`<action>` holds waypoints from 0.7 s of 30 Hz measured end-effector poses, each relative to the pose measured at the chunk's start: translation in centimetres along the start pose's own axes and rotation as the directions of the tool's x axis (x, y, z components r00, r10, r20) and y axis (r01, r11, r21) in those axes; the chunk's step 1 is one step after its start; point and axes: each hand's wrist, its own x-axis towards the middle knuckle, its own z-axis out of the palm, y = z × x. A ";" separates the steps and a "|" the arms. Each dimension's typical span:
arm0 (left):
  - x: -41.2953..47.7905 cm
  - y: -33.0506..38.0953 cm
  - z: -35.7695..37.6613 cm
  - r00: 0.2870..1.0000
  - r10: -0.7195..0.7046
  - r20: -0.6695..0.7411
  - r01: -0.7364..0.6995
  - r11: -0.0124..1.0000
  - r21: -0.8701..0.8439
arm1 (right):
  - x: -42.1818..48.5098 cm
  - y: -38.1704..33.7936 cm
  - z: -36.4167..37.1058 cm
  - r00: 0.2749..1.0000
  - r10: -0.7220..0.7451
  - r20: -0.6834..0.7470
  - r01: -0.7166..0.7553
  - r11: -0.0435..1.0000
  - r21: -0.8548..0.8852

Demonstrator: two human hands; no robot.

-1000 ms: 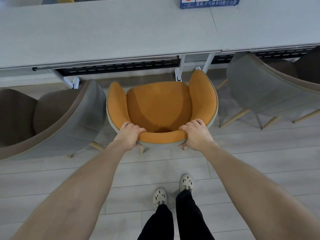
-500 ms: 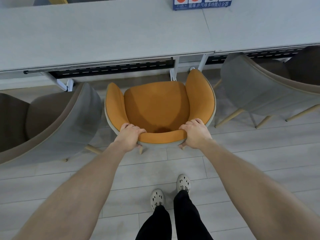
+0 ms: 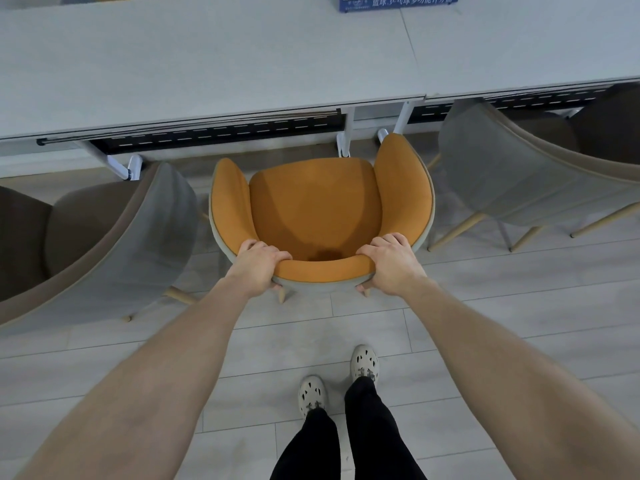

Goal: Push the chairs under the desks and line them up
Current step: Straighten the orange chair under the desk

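An orange armchair (image 3: 315, 209) with a grey outer shell stands in front of the long grey desk (image 3: 207, 64), facing it. My left hand (image 3: 258, 266) grips the left end of its backrest rim, and my right hand (image 3: 393, 265) grips the right end. The chair's front edge sits just short of the desk edge, near the white desk legs (image 3: 344, 140). A grey-brown chair (image 3: 104, 237) stands to the left, another grey chair (image 3: 519, 174) to the right, its front partly under the desk.
A blue printed box (image 3: 398, 1) sits at the far edge of the desk. Black perforated cable trays (image 3: 214, 133) hang under the desk edge. My feet in pale shoes (image 3: 339, 379) stand on the grey plank floor behind the orange chair.
The orange chair has shifted slightly left and forward relative to the desk legs, with both hands keeping the same grip on the backrest. My view moved a little.
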 end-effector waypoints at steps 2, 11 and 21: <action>0.0 0.2 0.0 1.000 -0.003 -0.004 0.003 1.000 -0.002 | 0.0 0.1 0.0 1.000 -0.001 -0.006 0.001 1.000 0.004; -0.6 1.5 0.3 0.999 -0.049 -0.016 0.048 0.998 -0.035 | -0.1 0.6 0.6 1.000 -0.017 -0.011 0.016 0.999 -0.039; -0.6 1.7 1.2 0.994 -0.064 -0.086 0.061 0.998 -0.027 | 0.5 0.9 0.8 1.000 -0.012 0.028 0.012 1.000 -0.003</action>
